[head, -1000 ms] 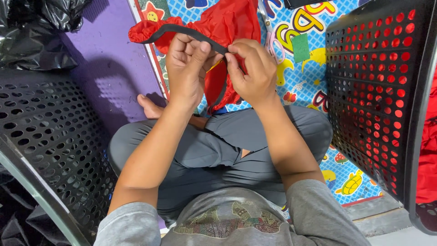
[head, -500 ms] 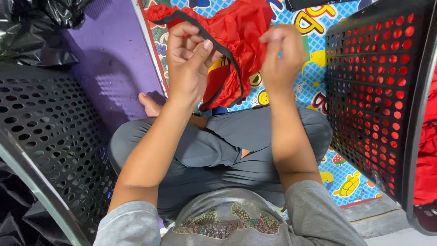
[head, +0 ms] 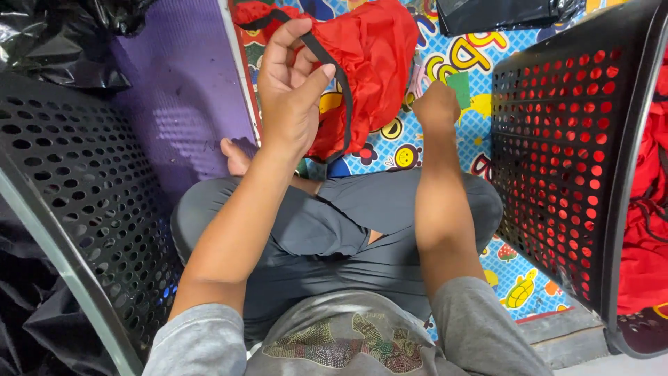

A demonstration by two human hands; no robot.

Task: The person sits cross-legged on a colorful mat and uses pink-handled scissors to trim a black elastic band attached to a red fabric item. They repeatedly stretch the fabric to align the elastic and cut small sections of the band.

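A red fabric bag with a black strap hangs in front of me over the colourful cartoon mat. My left hand is raised and grips the strap between thumb and fingers, so the bag dangles from it. My right hand is curled into a fist just right of the bag, close to its edge, with its back towards me. I see nothing in it, and its fingertips are hidden. I sit cross-legged in grey trousers.
A black perforated plastic basket stands at my left and another at my right, with more red fabric behind it. A purple mat lies at the far left. Black plastic bags are at the top corners.
Both hands worked together on the strap. They have since separated: my left hand rose with the strap and the bag, and my right hand let go and dropped to the right.
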